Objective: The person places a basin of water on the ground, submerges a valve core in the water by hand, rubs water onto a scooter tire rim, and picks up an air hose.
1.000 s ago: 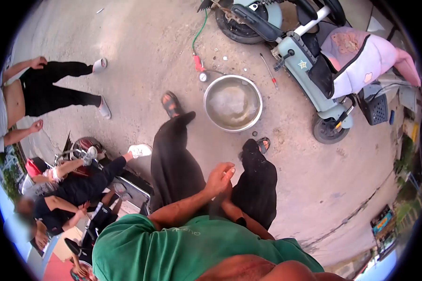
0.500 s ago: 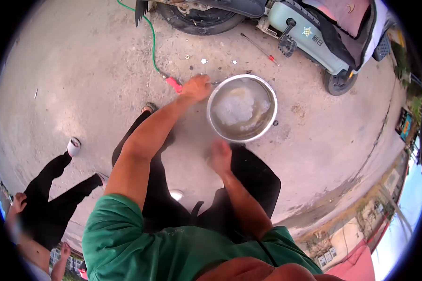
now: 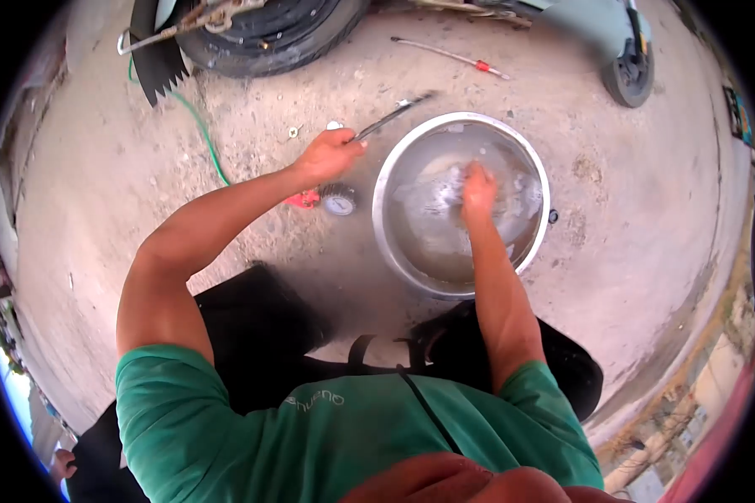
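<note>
My left hand (image 3: 330, 158) is closed on a thin dark hose (image 3: 390, 116), which points up and right toward the basin's upper left side. My right hand (image 3: 479, 191) is inside the metal basin (image 3: 379, 205), at the cloudy, foamy water (image 3: 432, 239); its fingers are blurred and whatever they hold is hidden. Below my left hand, a round pressure gauge (image 3: 339, 204) lies on the ground beside a red inflator handle (image 3: 303, 199).
A scooter's rear wheel (image 3: 268, 42) stands at the top left, and its small front wheel (image 3: 628, 79) at the top right. A red-marked rod (image 3: 450, 55) and a green hose (image 3: 200, 126) lie on the ground. Another person's hand (image 3: 62, 464) shows at the lower left.
My left hand has lifted the dark hose off the ground. My right hand has moved forward from the basin's near side into the water. The view has shifted closer to the basin.
</note>
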Motion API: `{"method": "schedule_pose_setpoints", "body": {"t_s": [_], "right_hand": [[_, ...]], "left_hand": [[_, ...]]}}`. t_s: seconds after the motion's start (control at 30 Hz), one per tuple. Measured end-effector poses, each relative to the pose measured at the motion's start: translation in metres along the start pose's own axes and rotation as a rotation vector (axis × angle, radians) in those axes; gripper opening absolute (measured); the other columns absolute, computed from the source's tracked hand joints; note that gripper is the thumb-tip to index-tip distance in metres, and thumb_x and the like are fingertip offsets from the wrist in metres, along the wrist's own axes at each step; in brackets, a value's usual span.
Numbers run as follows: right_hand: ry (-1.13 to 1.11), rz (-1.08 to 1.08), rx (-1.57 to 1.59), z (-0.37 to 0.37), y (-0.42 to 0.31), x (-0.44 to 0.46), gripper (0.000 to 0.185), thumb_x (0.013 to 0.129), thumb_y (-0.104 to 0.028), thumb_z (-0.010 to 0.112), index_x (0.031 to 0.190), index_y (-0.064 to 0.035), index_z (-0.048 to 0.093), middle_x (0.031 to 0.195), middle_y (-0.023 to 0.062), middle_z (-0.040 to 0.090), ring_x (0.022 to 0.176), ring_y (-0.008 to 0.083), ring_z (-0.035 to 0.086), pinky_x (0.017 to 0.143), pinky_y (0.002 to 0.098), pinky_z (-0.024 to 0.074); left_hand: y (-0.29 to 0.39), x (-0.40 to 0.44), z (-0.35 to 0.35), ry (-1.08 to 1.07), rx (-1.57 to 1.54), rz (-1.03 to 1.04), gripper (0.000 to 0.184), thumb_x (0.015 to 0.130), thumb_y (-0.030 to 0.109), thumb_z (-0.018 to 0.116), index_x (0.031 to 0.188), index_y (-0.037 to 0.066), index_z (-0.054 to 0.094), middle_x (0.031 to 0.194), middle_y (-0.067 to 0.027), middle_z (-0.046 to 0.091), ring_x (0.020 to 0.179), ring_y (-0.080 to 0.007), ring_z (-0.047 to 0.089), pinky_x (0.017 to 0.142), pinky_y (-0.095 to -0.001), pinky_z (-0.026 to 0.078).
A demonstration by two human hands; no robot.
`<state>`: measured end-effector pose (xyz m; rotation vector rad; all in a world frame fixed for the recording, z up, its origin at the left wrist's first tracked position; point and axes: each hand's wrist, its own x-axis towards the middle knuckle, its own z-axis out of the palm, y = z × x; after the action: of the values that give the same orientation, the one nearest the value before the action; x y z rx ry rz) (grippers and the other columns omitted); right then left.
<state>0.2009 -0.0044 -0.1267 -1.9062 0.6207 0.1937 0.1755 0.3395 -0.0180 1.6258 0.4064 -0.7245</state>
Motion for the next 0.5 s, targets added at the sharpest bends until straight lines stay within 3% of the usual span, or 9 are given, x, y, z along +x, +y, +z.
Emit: {"method": "schedule_pose_setpoints", "body": {"t_s": [0.07, 0.13, 0.17, 0.2, 0.27, 0.3, 0.4, 0.43, 0.5], "right_hand": [[-0.154, 0.268, 0.144, 0.001, -0.048, -0.010, 0.026, 0.093, -0.027, 0.053, 0.077, -0.0081, 0.061, 0.063, 0.0019, 0.055, 0.055, 0.0135, 0.050, 0.052, 0.0300, 0.0410], [-0.113, 0.269, 0.253, 0.005, -0.067, -0.018, 0.028, 0.095, -0.029, 0.052, 0.077, -0.0096, 0.061, 0.066, 0.0015, 0.057, 0.056, 0.0129, 0.052, 0.052, 0.0302, 0.0400], [-0.097, 0.262, 0.328, 0.013, -0.052, -0.008, 0.029, 0.096, -0.031, 0.053, 0.079, -0.0098, 0.062, 0.068, 0.0009, 0.058, 0.056, 0.0123, 0.052, 0.053, 0.0306, 0.0407], [-0.080, 0.259, 0.398, 0.016, -0.044, -0.002, 0.029, 0.097, -0.033, 0.053, 0.081, -0.0101, 0.063, 0.070, 0.0004, 0.058, 0.057, 0.0118, 0.052, 0.053, 0.0310, 0.0415], [-0.022, 0.219, 0.217, 0.006, -0.053, -0.006, 0.031, 0.099, -0.034, 0.051, 0.082, -0.0109, 0.061, 0.071, 0.0004, 0.059, 0.059, 0.0130, 0.053, 0.054, 0.0304, 0.0429], [0.004, 0.205, 0.118, 0.000, -0.052, -0.010, 0.032, 0.100, -0.035, 0.050, 0.082, -0.0113, 0.061, 0.071, 0.0004, 0.059, 0.060, 0.0136, 0.054, 0.054, 0.0301, 0.0436], [-0.052, 0.295, 0.709, -0.003, -0.009, 0.003, 0.037, 0.102, -0.041, 0.045, 0.097, -0.0092, 0.062, 0.077, 0.0013, 0.060, 0.068, 0.0163, 0.057, 0.059, 0.0299, 0.0458], [-0.069, 0.378, 0.837, -0.010, -0.009, -0.005, 0.036, 0.102, -0.040, 0.044, 0.097, -0.0091, 0.063, 0.079, 0.0021, 0.060, 0.069, 0.0175, 0.057, 0.060, 0.0309, 0.0464], [-0.101, 0.524, 1.100, -0.027, -0.017, -0.014, 0.035, 0.103, -0.038, 0.043, 0.097, -0.0091, 0.063, 0.084, 0.0038, 0.061, 0.071, 0.0198, 0.058, 0.063, 0.0328, 0.0475]], "left_hand": [[0.022, -0.012, 0.008, 0.007, 0.083, 0.075, 0.028, 0.098, 0.033, 0.058, 0.088, 0.007, 0.060, 0.067, 0.0000, 0.052, 0.062, -0.0098, 0.050, 0.057, -0.0293, 0.042], [0.045, -0.034, 0.017, 0.033, 0.140, 0.145, 0.032, 0.097, 0.037, 0.057, 0.091, 0.006, 0.062, 0.069, -0.0016, 0.053, 0.064, -0.0108, 0.050, 0.059, -0.0310, 0.043], [0.057, -0.046, 0.023, 0.054, 0.241, 0.068, 0.037, 0.098, 0.041, 0.054, 0.092, 0.005, 0.060, 0.073, -0.0090, 0.058, 0.069, -0.0178, 0.057, 0.065, -0.0365, 0.047], [0.065, -0.057, 0.032, 0.047, 0.303, 0.150, 0.038, 0.098, 0.042, 0.054, 0.093, 0.005, 0.060, 0.076, -0.0118, 0.060, 0.072, -0.0216, 0.059, 0.068, -0.0390, 0.048], [0.069, -0.069, 0.051, 0.020, 0.420, 0.298, 0.040, 0.098, 0.043, 0.053, 0.094, 0.004, 0.059, 0.083, -0.0175, 0.063, 0.078, -0.0293, 0.063, 0.073, -0.0438, 0.049], [0.072, -0.074, 0.060, -0.017, 0.499, 0.352, 0.040, 0.098, 0.042, 0.052, 0.099, 0.003, 0.060, 0.093, -0.0226, 0.065, 0.088, -0.0396, 0.064, 0.079, -0.0484, 0.050], [0.061, -0.049, 0.077, 0.008, 0.804, 0.432, 0.039, 0.100, 0.040, 0.050, 0.098, 0.002, 0.060, 0.088, -0.0226, 0.065, 0.086, -0.0394, 0.065, 0.076, -0.0500, 0.049], [0.073, -0.045, 0.080, -0.021, 0.890, 0.387, 0.039, 0.099, 0.039, 0.049, 0.104, 0.003, 0.063, 0.099, -0.0242, 0.067, 0.097, -0.0438, 0.064, 0.082, -0.0525, 0.050], [0.072, -0.022, 0.093, -0.206, 1.014, 0.297, 0.040, 0.099, 0.039, 0.049, 0.107, 0.002, 0.064, 0.102, -0.0238, 0.067, 0.098, -0.0424, 0.065, 0.085, -0.0516, 0.051]]}}
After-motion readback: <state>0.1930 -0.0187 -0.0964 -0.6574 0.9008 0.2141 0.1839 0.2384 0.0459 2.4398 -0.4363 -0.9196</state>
